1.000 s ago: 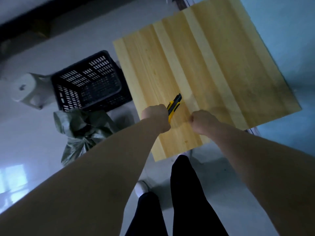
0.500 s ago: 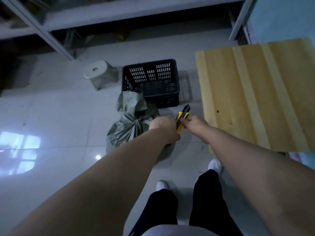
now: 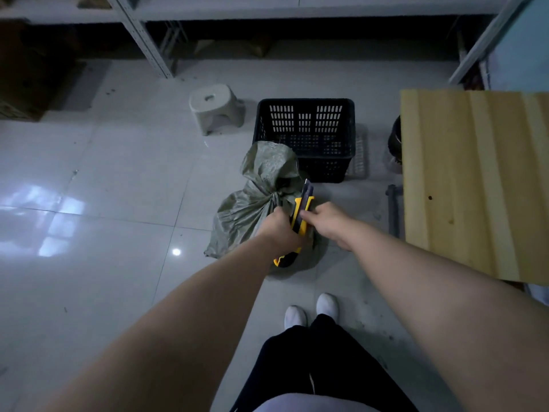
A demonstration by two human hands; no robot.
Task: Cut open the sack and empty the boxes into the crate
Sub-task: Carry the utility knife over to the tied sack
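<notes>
A grey-green woven sack (image 3: pixel 252 200), tied shut at its neck, stands on the floor in front of my feet. Just behind it sits a black slotted plastic crate (image 3: pixel 306 138), with nothing visible inside. My left hand (image 3: pixel 280 230) grips the handle of a yellow and black utility knife (image 3: pixel 300 215), held above the sack with its tip pointing away from me. My right hand (image 3: pixel 325 220) pinches the knife's upper body from the right side. The boxes are hidden inside the sack.
A wooden tabletop (image 3: pixel 475 179) fills the right side, its metal leg (image 3: pixel 393 209) near the sack. A small grey plastic stool (image 3: pixel 215 108) stands left of the crate. Metal shelving (image 3: pixel 142 34) runs along the back. The tiled floor (image 3: pixel 98 203) lies open to the left.
My view has swung from the tabletop down to the floor. Both hands carried the knife off the table and now hold it over the sack's tied neck.
</notes>
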